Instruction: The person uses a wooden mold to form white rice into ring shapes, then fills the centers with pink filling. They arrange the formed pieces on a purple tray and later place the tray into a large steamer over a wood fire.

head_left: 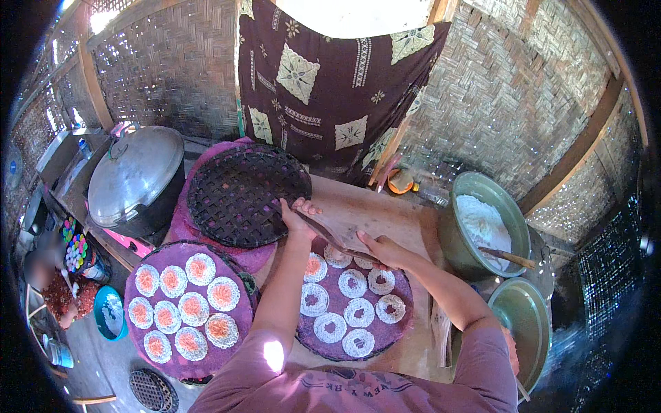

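My left hand (299, 217) and my right hand (383, 249) are closed round the two ends of a long, narrow brown wooden tool (325, 233). It slants down to the right above the far edge of a round tray (406, 329) lined with purple cloth. Several white, lacy noodle-like rounds (358, 312) lie on this tray, most with a hole in the middle. One lacy round (315, 267) near my left forearm has an orange-pink centre. The tool's underside and the tray's far rim are partly hidden.
Left of my arm, a second purple-lined tray (169, 258) bears several orange-centred rounds. Beyond it are a dark woven tray (249, 195) and a large lidded pot (138, 175). At right stand a green tub of white flour-like stuff (485, 224) and another green basin (544, 323). A person (65, 296) is at far left.
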{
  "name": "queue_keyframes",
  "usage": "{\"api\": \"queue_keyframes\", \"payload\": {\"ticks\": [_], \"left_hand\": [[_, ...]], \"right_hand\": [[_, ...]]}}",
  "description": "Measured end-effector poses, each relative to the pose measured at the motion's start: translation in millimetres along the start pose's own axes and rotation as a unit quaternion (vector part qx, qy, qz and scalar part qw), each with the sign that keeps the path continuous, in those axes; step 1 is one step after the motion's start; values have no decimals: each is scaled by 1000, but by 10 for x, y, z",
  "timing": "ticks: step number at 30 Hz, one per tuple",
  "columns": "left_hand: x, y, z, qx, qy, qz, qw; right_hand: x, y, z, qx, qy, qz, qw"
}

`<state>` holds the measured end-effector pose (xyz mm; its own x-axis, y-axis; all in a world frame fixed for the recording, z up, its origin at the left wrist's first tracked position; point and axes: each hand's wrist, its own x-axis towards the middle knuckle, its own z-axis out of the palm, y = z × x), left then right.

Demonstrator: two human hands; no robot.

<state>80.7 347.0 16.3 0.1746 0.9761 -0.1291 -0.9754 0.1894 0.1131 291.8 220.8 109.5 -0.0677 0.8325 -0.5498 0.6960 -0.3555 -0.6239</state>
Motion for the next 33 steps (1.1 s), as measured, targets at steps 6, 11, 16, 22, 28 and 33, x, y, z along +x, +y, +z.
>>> {"api": "queue_keyframes", "payload": {"ticks": [6, 11, 16, 22, 28, 33], "left_hand": [[-151, 175, 557, 81, -173, -20, 981], [-357, -174, 586, 62, -108, -18, 992], [-541, -456, 31, -21, -19, -53, 998], [-523, -398, -126, -8, -12, -49, 999], [-628, -460, -167, -37, 4, -43, 998], [-799, -394, -77, -10, 39, -42, 998]], "right_hand": [[-128, 8, 76, 29, 80, -97, 992], [-448, 157, -191, 118, -49, 9, 992], [-660, 318, -9, 70, -56, 68, 994], [-729, 249, 205, 29, 15, 43, 999], [-786, 314, 140, -12, 29, 26, 999], [-707, 474, 393, -4, 46, 38, 998]]}}
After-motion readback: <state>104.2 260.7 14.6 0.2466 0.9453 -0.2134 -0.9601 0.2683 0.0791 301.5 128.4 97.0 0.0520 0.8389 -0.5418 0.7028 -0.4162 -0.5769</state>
